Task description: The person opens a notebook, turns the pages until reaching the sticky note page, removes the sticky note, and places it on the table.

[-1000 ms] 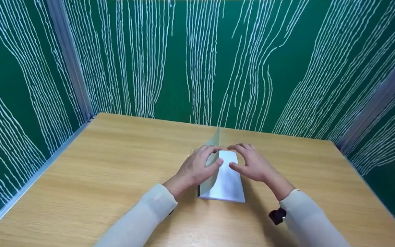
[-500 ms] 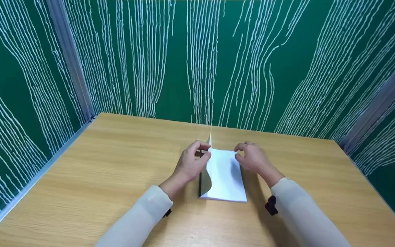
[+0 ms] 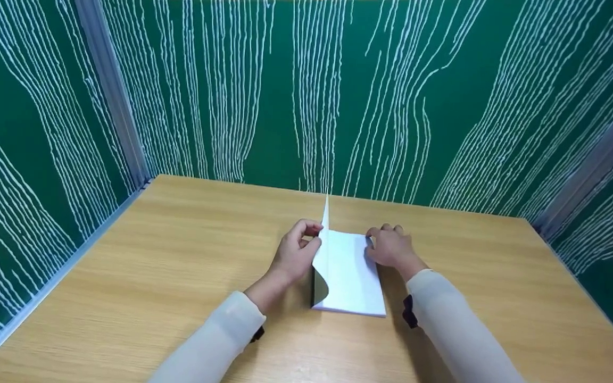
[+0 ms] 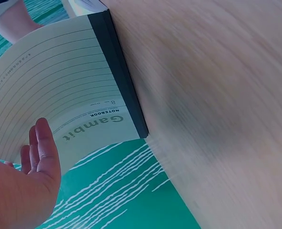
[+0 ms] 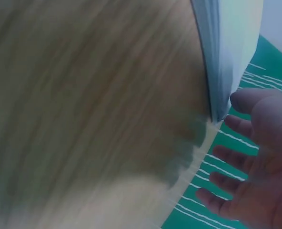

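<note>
A notebook (image 3: 351, 271) lies on the wooden table with its front cover raised on the left and white pages facing up. My left hand (image 3: 298, 250) pinches the lifted cover near its far end; in the left wrist view the fingers rest along the cover's outside (image 4: 60, 76), which is lined and printed "Gambit NOTEBOOK". The thumb is hidden there behind the cover. A dark spine (image 4: 119, 71) runs along the table side. At the far right corner of the pages, my right hand (image 3: 394, 247) pinches with thumb and index finger, the other fingers (image 5: 229, 183) loosely spread.
The wooden table (image 3: 179, 255) spreads around the notebook on all sides. Behind it stands a green wall (image 3: 264, 106) with wavy white lines, and similar panels rise at left and right, with grey posts (image 3: 112, 90) at the corners.
The cover and upper sheet have swung to the left, showing more white page. My left hand shifted slightly left with them, and my right hand closed onto the far right corner.
</note>
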A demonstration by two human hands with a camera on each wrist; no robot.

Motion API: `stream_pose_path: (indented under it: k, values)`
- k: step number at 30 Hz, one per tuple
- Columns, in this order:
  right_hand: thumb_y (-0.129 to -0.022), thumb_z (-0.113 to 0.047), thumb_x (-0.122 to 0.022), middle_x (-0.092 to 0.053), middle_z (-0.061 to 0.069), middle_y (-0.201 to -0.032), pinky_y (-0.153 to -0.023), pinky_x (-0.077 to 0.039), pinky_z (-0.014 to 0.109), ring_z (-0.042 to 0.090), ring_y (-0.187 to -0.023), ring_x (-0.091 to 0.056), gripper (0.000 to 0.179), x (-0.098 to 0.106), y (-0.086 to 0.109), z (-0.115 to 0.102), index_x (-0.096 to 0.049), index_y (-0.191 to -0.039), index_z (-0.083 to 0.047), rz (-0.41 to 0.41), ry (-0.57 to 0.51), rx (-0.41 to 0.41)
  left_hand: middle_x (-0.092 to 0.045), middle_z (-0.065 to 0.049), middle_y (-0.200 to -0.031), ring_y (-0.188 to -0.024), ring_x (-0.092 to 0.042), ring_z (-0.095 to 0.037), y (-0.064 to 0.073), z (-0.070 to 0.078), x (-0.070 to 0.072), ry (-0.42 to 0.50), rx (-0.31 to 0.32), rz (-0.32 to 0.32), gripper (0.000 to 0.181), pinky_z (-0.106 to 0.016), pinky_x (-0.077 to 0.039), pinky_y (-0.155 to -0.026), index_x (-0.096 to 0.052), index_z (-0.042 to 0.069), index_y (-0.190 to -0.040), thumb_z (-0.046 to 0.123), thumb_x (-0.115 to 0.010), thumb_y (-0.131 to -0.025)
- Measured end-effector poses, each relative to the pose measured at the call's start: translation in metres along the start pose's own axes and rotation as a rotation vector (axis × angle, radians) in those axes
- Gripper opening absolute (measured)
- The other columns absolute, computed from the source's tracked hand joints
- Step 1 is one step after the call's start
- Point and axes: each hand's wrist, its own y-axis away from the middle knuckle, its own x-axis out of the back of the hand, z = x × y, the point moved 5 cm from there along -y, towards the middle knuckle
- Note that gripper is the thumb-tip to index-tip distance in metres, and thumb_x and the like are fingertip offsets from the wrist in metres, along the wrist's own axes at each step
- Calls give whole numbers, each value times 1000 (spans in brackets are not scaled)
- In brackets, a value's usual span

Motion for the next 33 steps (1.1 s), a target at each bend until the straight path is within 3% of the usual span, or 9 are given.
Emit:
stream_pose_path:
  k: [6,18,26,33]
  values:
    - [-77,-40,-57,-48,16,-119,-86,-29,62,35,-104,-38,47,-2,0,1,-53,-118,-18,1,51,46,-52,4,-104,-89,-52,-13,2,0,1,10,14,-2,23,-27,-45,-78,-51,19,-109,19,-47,-86]
    - [-77,-40,-58,-51,13,-117,-86,-31,59,32,-103,-38,45,-5,-1,2,-56,-116,-18,27,32,63,-50,2,-102,-82,-53,-16,1,-2,7,32,50,13,23,-27,-47,-75,-51,18,-107,17,-45,-85]
    - [-78,-38,-57,-49,14,-118,-89,-29,59,33,-108,-35,45,-8,-1,2,-55,-117,-17,16,3,63,-52,1,-104,-93,-50,-15,1,0,14,32,95,50,23,-28,-45,-79,-53,16,-106,18,-45,-85]
    - [-77,-35,-58,-49,13,-117,-90,-29,57,34,-111,-33,43,-5,0,0,-55,-116,-16,42,-24,84,-55,1,-103,-95,-51,-15,0,3,21,8,98,46,25,-29,-46,-76,-52,20,-109,19,-44,-85]
